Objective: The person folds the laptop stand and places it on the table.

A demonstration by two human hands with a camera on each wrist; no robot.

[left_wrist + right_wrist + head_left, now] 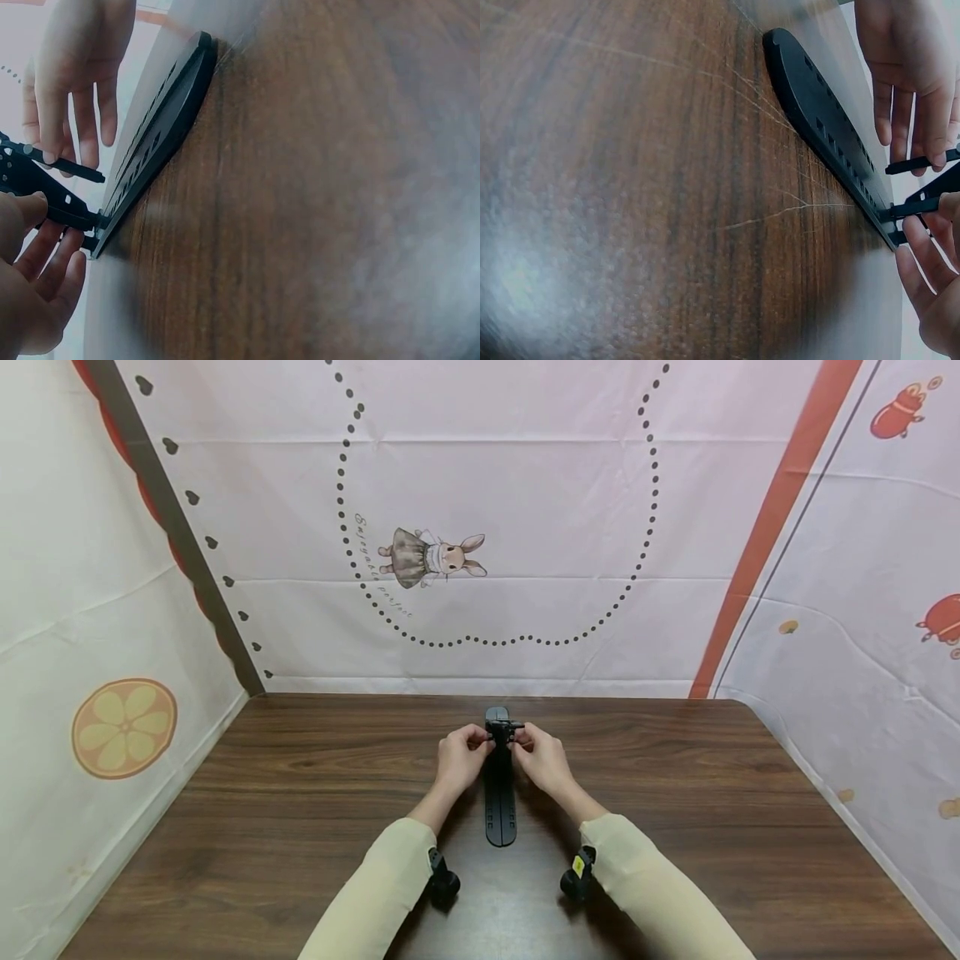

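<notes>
A black folding laptop stand (500, 797) lies lengthwise on the table, its two long legs side by side with a seam between them. Rows of slots show along the legs in both wrist views. Small hinged struts (60, 214) rise at its far end. My left hand (459, 760) pinches one strut from the left between thumb and fingers. From the right, my right hand (545, 762) pinches another strut (919, 208) the same way. Fingers partly hide the joint in the head view.
The brown wood-grain table (300, 827) ends at a printed cloth (495, 610) behind the stand. More cloth hangs along the left and right sides. A small black camera (444, 885) is strapped to the left wrist, and another camera (576, 883) to the right.
</notes>
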